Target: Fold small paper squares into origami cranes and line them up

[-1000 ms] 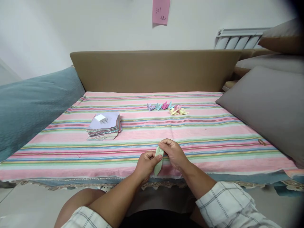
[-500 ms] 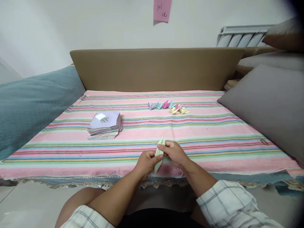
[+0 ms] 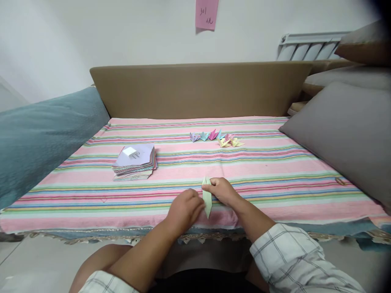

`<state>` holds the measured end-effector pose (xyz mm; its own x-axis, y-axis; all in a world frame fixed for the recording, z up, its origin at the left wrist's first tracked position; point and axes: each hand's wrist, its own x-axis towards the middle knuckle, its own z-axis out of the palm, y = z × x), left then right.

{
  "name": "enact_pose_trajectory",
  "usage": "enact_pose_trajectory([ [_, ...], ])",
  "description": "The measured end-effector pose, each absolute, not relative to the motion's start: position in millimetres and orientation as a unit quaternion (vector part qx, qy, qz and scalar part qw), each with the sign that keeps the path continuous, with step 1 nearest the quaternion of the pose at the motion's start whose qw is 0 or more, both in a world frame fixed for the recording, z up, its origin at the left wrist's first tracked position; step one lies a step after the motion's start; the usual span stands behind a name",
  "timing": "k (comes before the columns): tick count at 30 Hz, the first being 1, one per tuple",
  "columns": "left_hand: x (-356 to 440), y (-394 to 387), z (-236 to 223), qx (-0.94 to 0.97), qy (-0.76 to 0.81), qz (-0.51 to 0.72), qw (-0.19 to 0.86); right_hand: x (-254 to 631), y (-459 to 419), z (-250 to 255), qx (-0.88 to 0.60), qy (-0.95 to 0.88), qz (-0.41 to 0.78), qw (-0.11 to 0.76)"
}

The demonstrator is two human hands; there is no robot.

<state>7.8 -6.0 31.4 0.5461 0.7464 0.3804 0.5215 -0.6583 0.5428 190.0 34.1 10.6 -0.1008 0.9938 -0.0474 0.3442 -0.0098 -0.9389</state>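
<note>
A narrow strip of folded pale green paper (image 3: 207, 201) stands near the front edge of the sofa seat, pointed at its lower end and split into two points at the top. My right hand (image 3: 222, 190) pinches its upper part, thumb across the front and fingers behind. On the left side, my left hand (image 3: 185, 209) is turned with its back up, fingers curled closed and their tips at the paper's left edge; its thumb is hidden. Farther back sits a group of small origami cranes, among them a purple crane (image 3: 194, 137), a magenta crane (image 3: 213, 134) and a yellow crane (image 3: 236, 142).
A stack of coloured square paper (image 3: 134, 160) lies at left with a white plug adapter (image 3: 130, 152) on top. A pink striped cloth (image 3: 171, 175) covers the seat. Grey cushions (image 3: 342, 130) flank the right side, a blue-covered armrest (image 3: 51, 122) the left. A small brown loop (image 3: 340, 181) lies at right.
My left hand has let its thumb off the paper's front and rolled over, back upward. My right hand keeps its pinch, and the green strip has turned more upright. The cranes and stack stay put.
</note>
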Motion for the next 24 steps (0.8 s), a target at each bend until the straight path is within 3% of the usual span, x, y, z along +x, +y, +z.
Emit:
enact_pose_trajectory([
  [3, 17.1, -8.7, 16.0, 0.924, 0.308, 0.205, 0.102, 186.0, 35.5, 10.0, -0.557, -0.658, 0.393, 0.320],
  [6, 21.6, -8.9, -0.7, 0.930, 0.307, 0.191, 0.068, 183.6, 36.1, 10.5, -0.580, -0.671, 0.353, 0.298],
  [11, 17.8, -5.1, -14.4, 0.937, 0.282, 0.204, 0.043, 190.2, 35.3, 4.7, -0.594, -0.677, 0.244, 0.360],
  [15, 17.4, -5.6, -12.7, 0.938, 0.272, 0.213, -0.007, 199.1, 25.6, -0.6, -0.489, -0.763, 0.165, 0.389],
  [18, 19.1, -7.4, -7.8, 0.935, 0.287, 0.207, -0.005, 202.8, 15.0, -3.5, -0.403, -0.835, 0.149, 0.344],
  [24, 16.4, -8.1, -2.2, 0.938, 0.299, 0.173, 0.001, 206.7, 9.0, -10.7, -0.408, -0.844, 0.125, 0.325],
])
